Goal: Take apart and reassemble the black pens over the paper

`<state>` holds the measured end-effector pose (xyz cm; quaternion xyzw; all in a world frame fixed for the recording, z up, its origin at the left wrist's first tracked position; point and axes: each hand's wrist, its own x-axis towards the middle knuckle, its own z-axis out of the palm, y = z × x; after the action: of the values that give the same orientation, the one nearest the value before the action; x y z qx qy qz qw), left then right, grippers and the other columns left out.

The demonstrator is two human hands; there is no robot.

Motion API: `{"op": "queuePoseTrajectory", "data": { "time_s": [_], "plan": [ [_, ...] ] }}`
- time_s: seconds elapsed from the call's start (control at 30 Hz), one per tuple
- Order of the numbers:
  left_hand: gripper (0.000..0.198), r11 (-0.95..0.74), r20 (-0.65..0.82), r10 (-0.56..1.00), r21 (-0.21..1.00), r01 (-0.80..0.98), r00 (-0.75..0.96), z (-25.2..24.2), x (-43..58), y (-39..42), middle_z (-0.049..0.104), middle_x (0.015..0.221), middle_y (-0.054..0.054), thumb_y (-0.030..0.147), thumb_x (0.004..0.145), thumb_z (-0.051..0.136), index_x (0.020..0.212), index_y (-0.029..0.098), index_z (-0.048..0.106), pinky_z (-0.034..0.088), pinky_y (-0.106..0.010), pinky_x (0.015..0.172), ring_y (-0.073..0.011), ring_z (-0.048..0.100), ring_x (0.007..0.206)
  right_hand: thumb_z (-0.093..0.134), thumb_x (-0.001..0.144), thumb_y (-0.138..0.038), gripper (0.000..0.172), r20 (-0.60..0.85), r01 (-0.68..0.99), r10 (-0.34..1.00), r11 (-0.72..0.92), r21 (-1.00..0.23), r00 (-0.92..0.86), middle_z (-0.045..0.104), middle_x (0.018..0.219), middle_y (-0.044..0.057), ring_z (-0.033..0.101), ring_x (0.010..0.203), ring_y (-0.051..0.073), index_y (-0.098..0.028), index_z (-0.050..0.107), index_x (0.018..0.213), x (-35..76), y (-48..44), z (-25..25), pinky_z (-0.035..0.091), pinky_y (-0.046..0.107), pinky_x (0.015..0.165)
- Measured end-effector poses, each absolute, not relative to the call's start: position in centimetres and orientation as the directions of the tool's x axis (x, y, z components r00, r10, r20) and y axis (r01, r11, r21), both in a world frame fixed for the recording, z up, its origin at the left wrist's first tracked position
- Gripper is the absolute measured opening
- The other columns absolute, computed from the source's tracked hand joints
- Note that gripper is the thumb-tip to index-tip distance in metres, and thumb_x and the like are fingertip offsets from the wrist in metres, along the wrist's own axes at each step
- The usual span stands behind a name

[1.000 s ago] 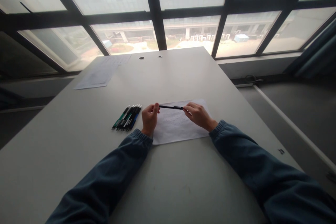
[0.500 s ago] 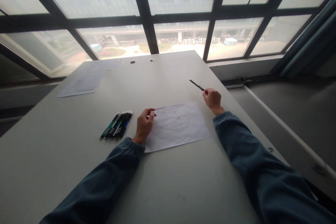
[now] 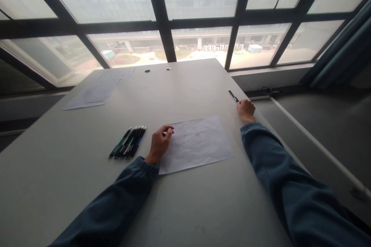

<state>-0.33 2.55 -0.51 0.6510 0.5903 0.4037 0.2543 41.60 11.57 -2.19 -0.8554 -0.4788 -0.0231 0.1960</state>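
A white sheet of paper with a faint drawing lies on the white table. My left hand rests at the sheet's left edge, its fingers loosely curled; whether anything is between them is hidden. Further right, beyond the sheet and close to the table's right edge, my right hand is closed around a dark pen. The pen points up and to the left. Several pens with black, green and blue parts lie side by side to the left of my left hand.
More paper sheets lie at the table's far left. Two round holes are set in the far part of the white table. Dark-framed windows stand behind it, with a blue curtain at the right.
My right hand has moved right with the pen, away from the sheet and toward the table's right edge. My left hand stays at the sheet's left edge. The view has shifted slightly.
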Motion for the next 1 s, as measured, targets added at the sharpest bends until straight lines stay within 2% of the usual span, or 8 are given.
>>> {"op": "queuePoseTrajectory", "data": {
  "time_s": [0.57, 0.8, 1.0],
  "plan": [
    [0.026, -0.16, 0.214, 0.976, 0.798, 0.581, -0.025, -0.3, -0.3, 2.4, 0.073, 0.079, -0.002, 0.035, 0.087, 0.054, 0.089, 0.018, 0.073, 0.045, -0.024, 0.06, -0.0135, 0.059, 0.06, 0.054, 0.098, -0.03, 0.029, 0.222, 0.833, 0.823, -0.438, -0.339, 0.523, 0.075, 0.102, 0.022, 0.071, 0.096, 0.031, -0.012, 0.077, 0.101, 42.1, 11.6, -2.7, 0.051, 0.037, 0.081],
    [0.026, -0.169, 0.222, 0.975, 0.781, 0.601, -0.014, -0.7, -0.3, 2.7, 0.073, 0.078, -0.001, 0.034, 0.087, 0.053, 0.089, 0.019, 0.074, 0.045, -0.025, 0.061, -0.0138, 0.06, 0.06, 0.055, 0.097, -0.03, 0.029, 0.232, 0.835, 0.828, -0.414, -0.362, 0.511, 0.075, 0.102, 0.022, 0.07, 0.097, 0.03, -0.011, 0.077, 0.103, 42.2, 11.3, -2.9, 0.05, 0.037, 0.084],
    [0.025, -0.248, 0.318, 0.948, 0.72, 0.648, 0.01, -0.8, -0.2, 2.1, 0.075, 0.083, -0.003, 0.031, 0.09, 0.051, 0.089, 0.019, 0.074, 0.048, -0.028, 0.075, -0.0175, 0.067, 0.079, 0.064, 0.091, -0.031, 0.032, 0.311, 0.832, 0.805, -0.358, -0.424, 0.505, 0.075, 0.105, 0.025, 0.068, 0.098, 0.032, -0.007, 0.076, 0.108, 43.2, 10.5, -3.5, 0.048, 0.038, 0.086]
  ]
}}
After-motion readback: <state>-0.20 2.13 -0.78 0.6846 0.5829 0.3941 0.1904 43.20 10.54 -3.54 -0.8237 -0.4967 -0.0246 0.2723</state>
